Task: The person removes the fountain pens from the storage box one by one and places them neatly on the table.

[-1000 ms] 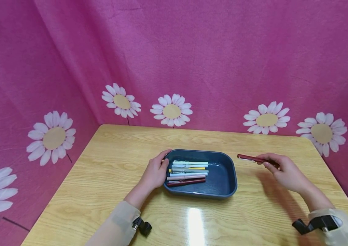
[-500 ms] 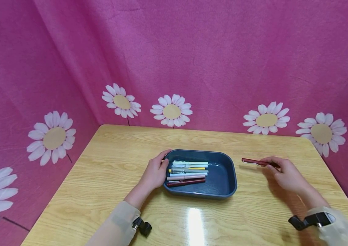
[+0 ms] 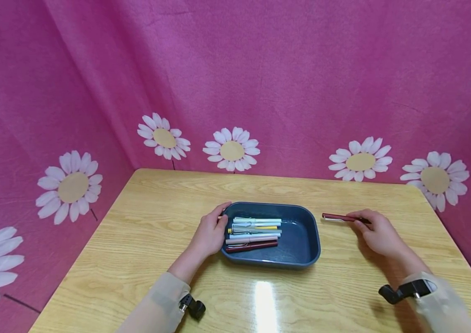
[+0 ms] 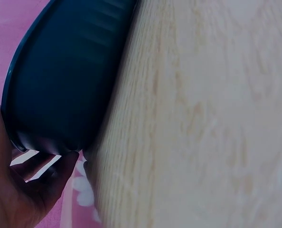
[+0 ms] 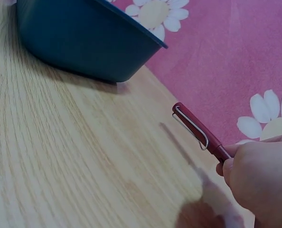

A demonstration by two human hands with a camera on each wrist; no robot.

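At the left end of a dark blue plastic bin (image 3: 297,247), my left hand (image 3: 209,236) grips the rim and end wall. From the left wrist view, thumb and fingers bracket that end of the bin (image 4: 65,76). Inside, several capped pens lie side by side at the left: pale green, light blue, yellow, grey, pinkish and a dark red pen (image 3: 253,247) nearest me. To the bin's right, my right hand (image 3: 381,233) pinches another dark red pen (image 3: 337,217) by one end. Its cap with a wire clip (image 5: 191,128) points at the bin, and its shadow falls apart from it on the tabletop.
The wooden table (image 3: 143,240) carries the bin near its middle. A pink curtain (image 3: 293,83) with white daisies stands behind and along the sides. Black camera mounts sit on the left wrist (image 3: 193,306) and the right wrist (image 3: 407,291).
My right hand and its pen shifted slightly right and toward me, then back left to the bin's side, ending a little lower in view. The left hand and bin stayed put.
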